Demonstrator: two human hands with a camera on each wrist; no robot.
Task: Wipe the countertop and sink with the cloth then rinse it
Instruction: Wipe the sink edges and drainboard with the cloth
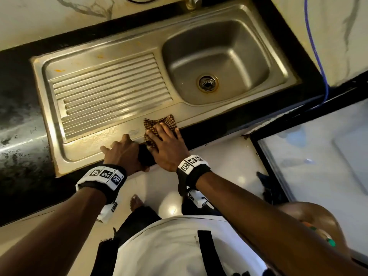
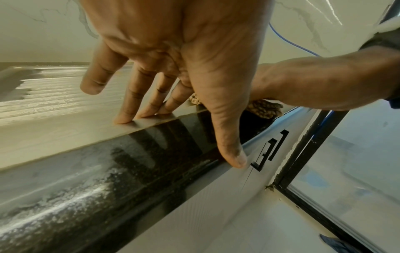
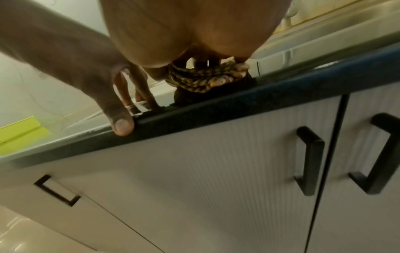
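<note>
Brown-and-tan checked cloth [image 1: 159, 124]: near part hidden under right hand [image 1: 169, 146]; only far corners show toward stainless steel sink basin [image 1: 219, 62]. Metal tap [image 1: 192, 3] behind basin: cut off by top edge, only base visible. Blue cable [image 1: 316, 52] right of basin: upper end out of frame. Right wrist view: blurred, right hand's fingers mostly hidden behind palm. Left hand [image 1: 121, 152]: palm contact with sink rim unclear.

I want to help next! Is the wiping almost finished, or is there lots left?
Lots left, probably. Nothing looks clearly finished. Right now the right hand presses the checked cloth on the sink's front rim, while the left hand rests on the counter edge. Orange spots still mark the draining board, the basin looks dry, and rinsing hasn't begun.
</note>
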